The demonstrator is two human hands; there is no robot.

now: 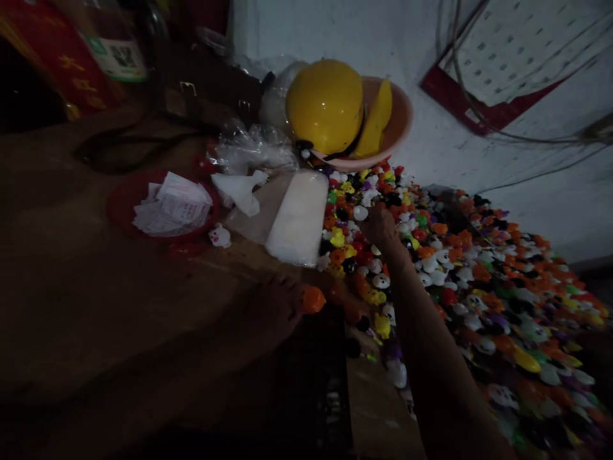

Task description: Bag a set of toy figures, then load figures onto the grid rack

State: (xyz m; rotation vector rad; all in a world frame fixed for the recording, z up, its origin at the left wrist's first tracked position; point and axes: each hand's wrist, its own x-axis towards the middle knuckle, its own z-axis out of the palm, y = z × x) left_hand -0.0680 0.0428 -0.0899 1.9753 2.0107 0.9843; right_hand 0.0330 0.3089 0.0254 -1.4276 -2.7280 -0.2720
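Note:
My left hand [278,310] is low over the table, its fingers closed around a small round orange plastic toy [313,299] that pokes out past the fingertips. My right hand [382,227] reaches into a big heap of small plastic toys [445,259] in orange, white, yellow, black, green and purple. Its fingers are bent down and bunched together, their tips mostly hidden among the toys. A white rounded toy [360,213] lies right at these fingers; whether it is gripped is unclear.
A stack of clear plastic bags [299,220] lies between the heap and a red basket [115,204] of paper slips [179,206]. Behind, a yellow helmet [325,105] sits in a pink basin [402,121]. A white toy [219,236] is beside the basket. Below is a dark crate [311,383].

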